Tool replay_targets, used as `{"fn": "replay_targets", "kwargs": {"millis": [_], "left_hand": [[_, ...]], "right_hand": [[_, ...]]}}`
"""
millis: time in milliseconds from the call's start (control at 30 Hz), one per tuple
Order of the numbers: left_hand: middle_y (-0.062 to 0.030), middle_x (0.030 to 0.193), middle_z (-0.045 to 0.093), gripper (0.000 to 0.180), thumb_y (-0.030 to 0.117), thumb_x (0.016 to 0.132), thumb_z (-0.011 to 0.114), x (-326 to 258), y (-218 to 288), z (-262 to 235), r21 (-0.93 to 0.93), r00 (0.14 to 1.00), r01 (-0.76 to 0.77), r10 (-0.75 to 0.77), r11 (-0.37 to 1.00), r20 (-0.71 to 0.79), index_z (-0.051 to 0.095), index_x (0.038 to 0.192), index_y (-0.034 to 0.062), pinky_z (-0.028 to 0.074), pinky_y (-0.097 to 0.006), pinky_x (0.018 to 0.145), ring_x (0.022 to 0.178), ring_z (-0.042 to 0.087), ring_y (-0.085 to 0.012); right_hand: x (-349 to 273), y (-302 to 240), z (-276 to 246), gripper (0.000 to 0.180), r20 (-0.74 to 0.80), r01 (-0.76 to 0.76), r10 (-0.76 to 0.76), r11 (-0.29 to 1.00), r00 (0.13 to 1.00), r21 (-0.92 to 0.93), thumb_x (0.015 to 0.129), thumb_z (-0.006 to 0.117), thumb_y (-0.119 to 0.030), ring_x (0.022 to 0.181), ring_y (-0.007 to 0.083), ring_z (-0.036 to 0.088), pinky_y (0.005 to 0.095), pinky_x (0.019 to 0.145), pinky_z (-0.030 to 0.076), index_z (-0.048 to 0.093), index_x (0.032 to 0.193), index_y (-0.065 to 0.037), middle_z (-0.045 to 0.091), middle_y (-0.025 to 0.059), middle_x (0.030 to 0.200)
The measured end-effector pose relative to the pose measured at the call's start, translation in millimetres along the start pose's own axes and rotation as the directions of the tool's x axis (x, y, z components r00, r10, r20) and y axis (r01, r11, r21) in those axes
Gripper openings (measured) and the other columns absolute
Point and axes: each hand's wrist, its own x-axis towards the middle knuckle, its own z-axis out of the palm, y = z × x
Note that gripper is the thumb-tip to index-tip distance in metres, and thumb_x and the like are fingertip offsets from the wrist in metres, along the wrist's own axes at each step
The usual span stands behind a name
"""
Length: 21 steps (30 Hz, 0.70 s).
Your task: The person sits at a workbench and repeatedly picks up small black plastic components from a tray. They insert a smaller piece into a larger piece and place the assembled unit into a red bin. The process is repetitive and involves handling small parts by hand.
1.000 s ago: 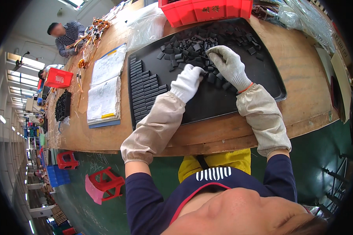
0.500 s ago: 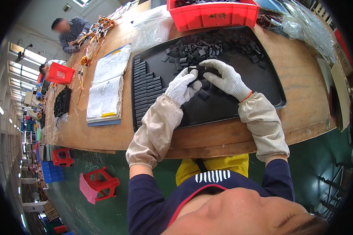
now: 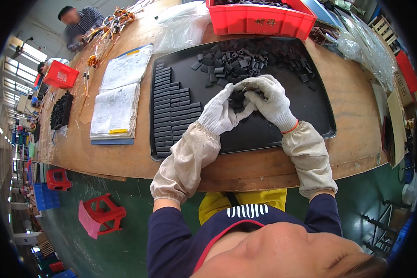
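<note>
My left hand [image 3: 221, 112] and my right hand [image 3: 271, 98], both in white knit gloves, meet over the middle of a black tray [image 3: 282, 131]. Their fingers curl around a small cluster of black tube pieces [image 3: 238, 98], which the gloves partly hide. Short black tubes [image 3: 171, 111] lie side by side in neat rows along the tray's left side, left of my left hand. Beyond my hands spreads a loose heap of the same black tubes [image 3: 238, 60], some showing their open ends, thinning out toward the tray's far right.
A red bin [image 3: 264, 21] holding dark pieces stands behind the tray. Stapled papers [image 3: 116, 109] lie to the left, with clear plastic bags [image 3: 183, 30] farther back. More plastic wrap [image 3: 361, 44] is at the far right. A co-worker [image 3: 81, 23] sits at the far left by wire bundles.
Both hands have closed together around the black pieces, the right fingers now curled in. The pieces that lay under my hands are no longer seen there. The view has shifted slightly.
</note>
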Motion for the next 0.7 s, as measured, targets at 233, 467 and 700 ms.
{"fn": "replay_targets", "kwargs": {"millis": [233,467,700], "left_hand": [[-0.0158,0.117,0.062,0.036,0.021,0.107,0.053,-14.0,6.1,-2.6,-0.024,0.998,-0.061,0.061,0.998,-0.015,0.054,0.133,-0.0040,0.062,-0.043,0.093,0.112,0.064,-0.0290],[-0.0165,0.118,0.062,0.037,0.021,0.106,0.054,-20.3,4.5,4.1,0.047,1.000,-0.005,0.005,0.999,-0.011,0.052,0.135,-0.0019,0.063,-0.038,0.087,0.103,0.066,-0.0253],[-0.0174,0.122,0.062,0.038,0.023,0.105,0.057,-24.1,-0.4,2.9,0.188,0.998,-0.053,0.058,0.981,-0.026,0.054,0.137,0.0022,0.062,-0.034,0.083,0.098,0.067,-0.0225]], "right_hand": [[-8.6,-9.4,1.5,0.027,0.032,-0.324,0.349,0.828,0.937,0.459,0.095,0.063,0.001,0.097,0.0126,0.066,0.0273,0.088,0.053,0.067,0.121,-0.004,0.070,0.0062,0.110],[-5.5,-0.7,-5.3,0.023,-0.052,-0.201,0.236,0.908,0.970,0.367,0.090,0.058,0.009,0.099,0.0159,0.065,0.0293,0.089,0.052,0.069,0.108,-0.003,0.069,0.0079,0.106],[5.5,-10.7,-6.3,0.020,-0.132,0.078,-0.067,0.993,0.989,0.083,0.080,0.065,0.010,0.100,0.0312,0.067,0.0393,0.088,0.054,0.071,0.094,-0.003,0.070,0.0117,0.096]]}}
